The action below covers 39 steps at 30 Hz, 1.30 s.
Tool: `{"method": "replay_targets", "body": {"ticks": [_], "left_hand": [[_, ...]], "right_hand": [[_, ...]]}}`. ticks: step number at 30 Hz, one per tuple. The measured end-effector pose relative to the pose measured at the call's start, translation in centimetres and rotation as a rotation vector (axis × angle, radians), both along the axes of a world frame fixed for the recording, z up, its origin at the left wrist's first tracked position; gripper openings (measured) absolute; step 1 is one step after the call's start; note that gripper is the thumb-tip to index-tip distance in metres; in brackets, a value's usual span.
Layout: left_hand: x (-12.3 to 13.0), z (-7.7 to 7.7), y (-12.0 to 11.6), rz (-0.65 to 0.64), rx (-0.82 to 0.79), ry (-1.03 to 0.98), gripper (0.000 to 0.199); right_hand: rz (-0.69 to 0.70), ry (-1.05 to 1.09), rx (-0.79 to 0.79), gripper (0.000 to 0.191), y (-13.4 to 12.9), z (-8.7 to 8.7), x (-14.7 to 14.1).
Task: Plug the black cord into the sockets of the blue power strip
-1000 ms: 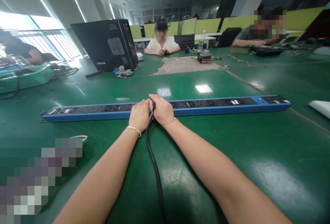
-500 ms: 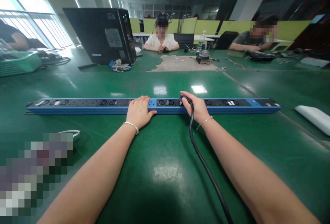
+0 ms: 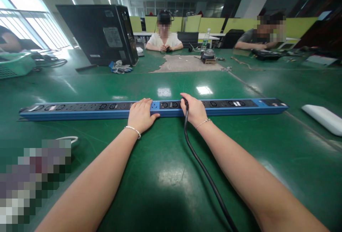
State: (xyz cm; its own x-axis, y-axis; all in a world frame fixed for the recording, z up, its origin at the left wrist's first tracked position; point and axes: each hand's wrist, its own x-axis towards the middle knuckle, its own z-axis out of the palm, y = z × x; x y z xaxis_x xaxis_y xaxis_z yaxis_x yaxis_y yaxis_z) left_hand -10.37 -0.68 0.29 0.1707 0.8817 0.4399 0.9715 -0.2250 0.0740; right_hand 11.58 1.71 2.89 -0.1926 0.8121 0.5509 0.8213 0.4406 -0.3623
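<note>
Head view: the long, narrow blue power strip with a black socket face (image 3: 168,113) lay on the glossy green tabletop (image 3: 88,84), ahead of the person, its long axis running left to right, crosswise to the forearms; the left hand (image 3: 140,114) lay open over it, palm down, fingers stretched across its top; just right of that hand showed the bright blue socket panel (image 3: 155,105), then a pair of black outlets (image 3: 165,104); immediately right of those, the right hand (image 3: 195,110) gripped the black plug (image 3: 185,101), mostly hidden, so whether it was seated could not be told; the thick black cord (image 3: 199,161) trailed nearward, slanting right.
</note>
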Motion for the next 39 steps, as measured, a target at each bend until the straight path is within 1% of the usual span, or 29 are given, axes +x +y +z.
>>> {"method": "replay_targets", "body": {"ticks": [7, 12, 15, 19, 22, 24, 25, 26, 28, 31, 33, 35, 39], "left_hand": [[0.2, 0.3, -0.2, 0.02, -0.007, 0.013, 0.06], [0.3, 0.5, -0.4, 0.016, -0.009, 0.015, 0.059], [0.3, 0.4, -0.3, 0.025, -0.011, 0.026, 0.059], [0.2, 0.5, -0.3, 0.028, -0.014, 0.036, 0.059], [0.2, 0.5, -0.4, 0.025, -0.02, 0.032, 0.059], [0.2, 0.6, -0.4, 0.025, -0.016, 0.034, 0.059], [0.2, 0.6, -0.4, 0.025, -0.013, 0.037, 0.059], [0.2, 0.6, -0.4, 0.024, -0.01, 0.038, 0.059], [0.3, 0.6, -0.4, 0.021, -0.011, 0.037, 0.059], [0.3, 0.6, -0.4, 0.019, -0.021, 0.024, 0.059], [0.3, 0.6, -0.4, 0.018, -0.025, 0.013, 0.059], [0.3, 0.6, -0.4, 0.017, -0.028, 0.005, 0.059], [0.3, 0.6, -0.4, 0.012, -0.029, 0.011, 0.058]], "right_hand": [[-0.083, 0.052, 0.037, 0.033, 0.4, -0.9, -0.6], [-0.009, -0.033, 0.103, 0.033, 0.1, -1.8, -0.3], [-0.003, -0.042, 0.101, 0.034, -0.3, -2.1, 0.1], [0.009, 0.048, 0.072, 0.033, -0.3, -2.2, 0.0], [-0.006, 0.216, 0.124, 0.036, 0.4, -1.5, 0.6], [-0.05, 0.36, 0.212, 0.039, 1.2, -0.5, 2.2], [-0.072, 0.413, 0.252, 0.04, 1.6, 0.0, 3.6], [-0.079, 0.436, 0.272, 0.04, 2.0, 0.4, 5.2], [-0.074, 0.425, 0.253, 0.038, 2.6, 0.7, 9.0], [-0.093, 0.371, 0.147, 0.036, 2.9, 0.0, 14.5], [-0.093, 0.332, 0.076, 0.036, 2.8, -0.8, 16.8], [-0.089, 0.314, 0.052, 0.036, 2.6, -1.5, 17.7], [-0.084, 0.203, 0.051, 0.037, 2.2, -1.7, 16.8]]}}
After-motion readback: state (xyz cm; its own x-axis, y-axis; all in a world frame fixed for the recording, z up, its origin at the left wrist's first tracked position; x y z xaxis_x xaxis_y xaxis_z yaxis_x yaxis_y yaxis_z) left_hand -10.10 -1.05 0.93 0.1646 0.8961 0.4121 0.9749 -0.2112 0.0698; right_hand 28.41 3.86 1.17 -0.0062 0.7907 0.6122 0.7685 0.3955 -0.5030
